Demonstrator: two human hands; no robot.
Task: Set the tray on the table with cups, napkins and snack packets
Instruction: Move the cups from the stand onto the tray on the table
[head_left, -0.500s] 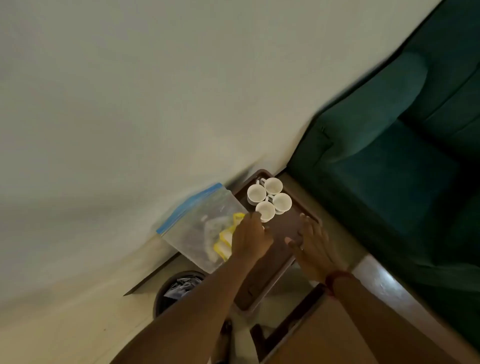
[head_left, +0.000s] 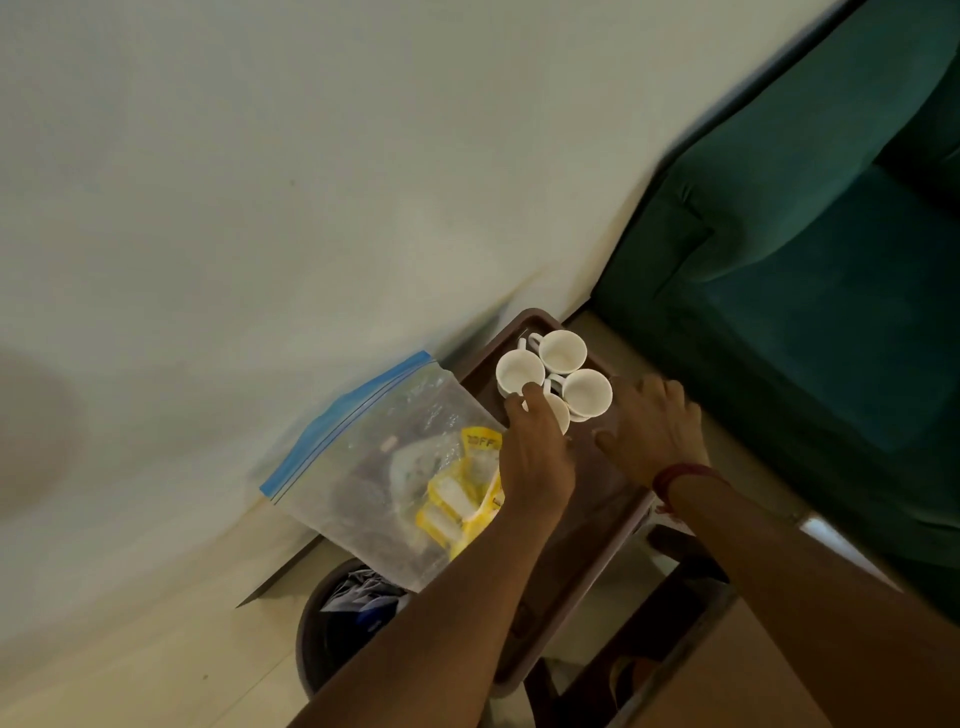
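A brown tray (head_left: 597, 525) carries several white cups (head_left: 563, 351) clustered at its far end. A clear zip bag (head_left: 374, 467) with a blue seal leans at the tray's left side, with yellow snack packets (head_left: 457, 499) inside it. My left hand (head_left: 535, 457) reaches over the tray, its fingertips on the nearest cup (head_left: 562, 415) and mostly covering it; whether it grips the cup is hidden. My right hand (head_left: 652, 431) hovers over the tray's right side with fingers spread, just right of the cups. No napkins are visible.
A dark green sofa (head_left: 805, 270) stands close on the right. A dark round bin (head_left: 332, 629) with crumpled contents sits on the floor below the bag. A pale wall (head_left: 260, 182) is right behind the tray. A brown wooden surface (head_left: 727, 675) lies at the bottom right.
My right hand has moved forward, closer to the cups. My left hand stays at the nearest cup. The view has shifted a little.
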